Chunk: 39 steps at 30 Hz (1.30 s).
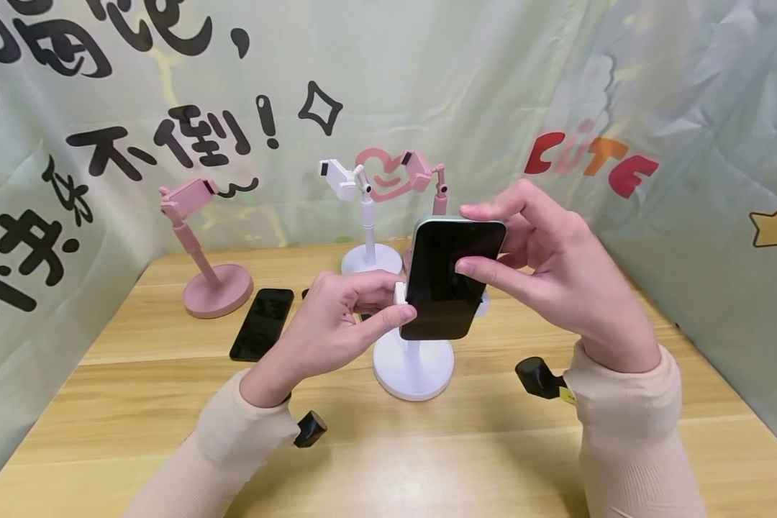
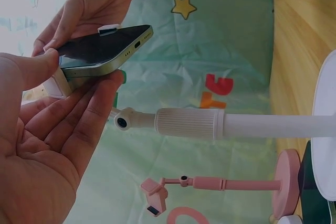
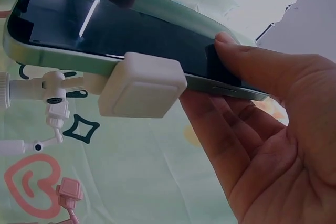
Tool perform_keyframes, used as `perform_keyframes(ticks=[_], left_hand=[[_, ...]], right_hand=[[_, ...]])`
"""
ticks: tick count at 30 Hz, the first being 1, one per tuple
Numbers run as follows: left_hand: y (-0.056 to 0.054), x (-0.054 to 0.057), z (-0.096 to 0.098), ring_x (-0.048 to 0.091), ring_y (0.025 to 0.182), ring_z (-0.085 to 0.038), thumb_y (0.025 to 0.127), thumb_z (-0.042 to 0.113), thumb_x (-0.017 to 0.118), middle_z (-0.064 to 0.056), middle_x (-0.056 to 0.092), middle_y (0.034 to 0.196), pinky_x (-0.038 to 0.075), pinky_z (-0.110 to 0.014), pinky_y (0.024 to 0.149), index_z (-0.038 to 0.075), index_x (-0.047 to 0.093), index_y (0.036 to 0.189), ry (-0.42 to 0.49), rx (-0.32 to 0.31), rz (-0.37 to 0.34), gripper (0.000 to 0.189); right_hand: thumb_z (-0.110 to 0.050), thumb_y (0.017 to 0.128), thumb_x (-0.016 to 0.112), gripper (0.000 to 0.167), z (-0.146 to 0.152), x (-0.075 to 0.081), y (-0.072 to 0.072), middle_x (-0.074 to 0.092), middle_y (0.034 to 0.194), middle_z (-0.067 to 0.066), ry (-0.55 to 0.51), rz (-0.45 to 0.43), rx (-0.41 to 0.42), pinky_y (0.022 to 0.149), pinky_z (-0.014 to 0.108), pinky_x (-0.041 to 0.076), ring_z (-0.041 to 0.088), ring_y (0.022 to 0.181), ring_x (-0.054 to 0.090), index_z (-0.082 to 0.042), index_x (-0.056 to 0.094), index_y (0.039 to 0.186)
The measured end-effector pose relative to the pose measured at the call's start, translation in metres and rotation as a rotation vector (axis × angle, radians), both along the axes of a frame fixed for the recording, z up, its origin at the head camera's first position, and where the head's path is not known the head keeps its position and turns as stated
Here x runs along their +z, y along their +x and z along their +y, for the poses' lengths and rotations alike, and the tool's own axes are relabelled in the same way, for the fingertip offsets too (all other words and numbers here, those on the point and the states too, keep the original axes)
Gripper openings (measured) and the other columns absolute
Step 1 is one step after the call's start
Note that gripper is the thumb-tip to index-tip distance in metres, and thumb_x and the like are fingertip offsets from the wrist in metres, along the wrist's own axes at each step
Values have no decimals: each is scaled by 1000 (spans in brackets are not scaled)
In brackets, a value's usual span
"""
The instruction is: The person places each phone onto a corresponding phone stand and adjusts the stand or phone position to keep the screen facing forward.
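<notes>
A phone (image 1: pixel 450 302) with a dark screen and pale green frame stands tilted in the clamp of a white phone stand (image 1: pixel 421 374). My right hand (image 1: pixel 557 252) holds its upper right part, thumb on the screen and fingers behind. My left hand (image 1: pixel 330 324) pinches the clamp at the phone's left edge, thumb in front and fingers behind. In the left wrist view, the white clamp jaw (image 2: pixel 56 83) sits under the left thumb. The other clamp jaw (image 3: pixel 144 87) grips the phone's long side in the right wrist view.
A pink phone stand (image 1: pixel 216 291) is at the left, with a dark phone (image 1: pixel 263 324) lying beside it. Farther back are another white stand (image 1: pixel 369 255) and a second pink stand (image 1: pixel 440 191), partly hidden. A printed cloth (image 1: pixel 427 86) hangs behind the wooden table (image 1: pixel 136 403).
</notes>
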<state>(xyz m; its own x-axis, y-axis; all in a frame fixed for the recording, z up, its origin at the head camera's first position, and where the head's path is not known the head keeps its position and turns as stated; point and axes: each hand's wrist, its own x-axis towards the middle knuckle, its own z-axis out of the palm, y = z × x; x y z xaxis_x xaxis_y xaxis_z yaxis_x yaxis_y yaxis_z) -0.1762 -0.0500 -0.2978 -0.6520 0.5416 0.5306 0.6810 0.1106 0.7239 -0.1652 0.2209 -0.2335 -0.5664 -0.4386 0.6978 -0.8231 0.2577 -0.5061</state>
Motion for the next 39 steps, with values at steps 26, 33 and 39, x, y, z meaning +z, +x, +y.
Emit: perform_keyframes(ticks=[26, 33, 39], left_hand=[[2, 4, 0, 81, 82, -7, 95, 4, 80, -1, 82, 85, 61, -26, 69, 4, 78, 106, 3, 23, 40, 11], [1, 1, 0, 81, 82, -8, 95, 3, 79, -2, 82, 86, 65, -29, 73, 4, 77, 103, 7, 36, 21, 8], [3, 0, 1, 80, 80, -7, 96, 5, 79, -1, 81, 83, 63, -28, 71, 6, 76, 101, 0, 48, 18, 6]], right_hand=[[11, 86, 83, 37, 0, 3, 6, 78, 125, 13, 108, -93, -58, 63, 21, 59, 10, 71, 75, 1, 54, 108], [11, 85, 84, 40, -3, 4, 6, 78, 120, 6, 87, -90, -55, 75, 24, 65, 11, 84, 80, 0, 60, 115], [9, 95, 75, 40, 16, 1, -5, 71, 118, 6, 16, -141, 68, 83, 23, 64, 15, 96, 76, 2, 64, 133]])
